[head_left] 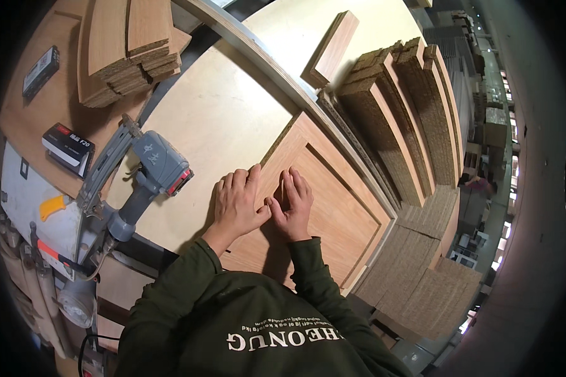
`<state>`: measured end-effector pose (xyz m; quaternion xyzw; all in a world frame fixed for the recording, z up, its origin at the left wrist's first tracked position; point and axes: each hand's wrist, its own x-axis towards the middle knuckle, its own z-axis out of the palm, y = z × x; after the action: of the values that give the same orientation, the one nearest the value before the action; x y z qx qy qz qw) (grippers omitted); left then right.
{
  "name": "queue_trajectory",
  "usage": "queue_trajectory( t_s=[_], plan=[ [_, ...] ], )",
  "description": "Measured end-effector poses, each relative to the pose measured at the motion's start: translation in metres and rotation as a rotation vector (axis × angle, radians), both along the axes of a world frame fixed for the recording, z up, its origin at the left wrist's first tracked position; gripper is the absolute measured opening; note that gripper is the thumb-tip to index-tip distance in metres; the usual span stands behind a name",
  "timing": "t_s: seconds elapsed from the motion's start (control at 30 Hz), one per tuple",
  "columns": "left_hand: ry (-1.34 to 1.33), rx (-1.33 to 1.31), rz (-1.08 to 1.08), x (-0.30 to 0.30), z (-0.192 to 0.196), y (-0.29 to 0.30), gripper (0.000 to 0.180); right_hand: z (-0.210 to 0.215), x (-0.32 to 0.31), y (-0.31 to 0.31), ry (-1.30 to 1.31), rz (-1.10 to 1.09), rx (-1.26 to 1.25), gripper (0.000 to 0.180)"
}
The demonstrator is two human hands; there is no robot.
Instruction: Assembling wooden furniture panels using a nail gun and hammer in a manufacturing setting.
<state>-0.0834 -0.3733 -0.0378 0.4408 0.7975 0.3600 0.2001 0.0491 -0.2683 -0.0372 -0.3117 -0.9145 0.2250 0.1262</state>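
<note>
A light wood-grain frame panel (333, 210), with a recessed centre and raised border, lies flat in front of me. My left hand (238, 200) rests over its left border, fingers stretched forward and thumb pointing right. Close beside it, my right hand (293, 206) lies on the panel, its fingers extended forward, slightly bent, and its thumb near the left thumb. Neither hand is wrapped round anything I can see. To the left, a grey nail gun (160, 164) with a red-marked end lies on the bench, its hose running toward me.
A long wooden rail (251, 53) borders the pale worktop (198, 103). Stacked chipboard strips (383, 119) stand to the right, chipboard blocks (415, 276) nearer. At left are more wood strips (122, 53), a small box (69, 149), a dark box (41, 71) and a yellow-handled tool (53, 207).
</note>
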Motion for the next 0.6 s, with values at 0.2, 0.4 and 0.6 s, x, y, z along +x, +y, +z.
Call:
queue_trajectory(
  t_s=[0.2, 0.4, 0.6],
  plan=[
    [-0.043, -0.022, 0.016, -0.0022, 0.0008, -0.0010, 0.080, -0.0020, 0.0008, -0.0011, -0.009, 0.000, 0.006, 0.065],
    [-0.039, -0.046, 0.010, -0.0038, 0.0016, -0.0014, 0.078, -0.0066, 0.0022, -0.0038, -0.005, -0.018, -0.030, 0.068],
    [-0.018, -0.032, 0.024, -0.0052, 0.0008, 0.0007, 0.078, -0.0022, 0.0015, -0.0032, -0.102, -0.024, -0.074, 0.075]
  ],
)
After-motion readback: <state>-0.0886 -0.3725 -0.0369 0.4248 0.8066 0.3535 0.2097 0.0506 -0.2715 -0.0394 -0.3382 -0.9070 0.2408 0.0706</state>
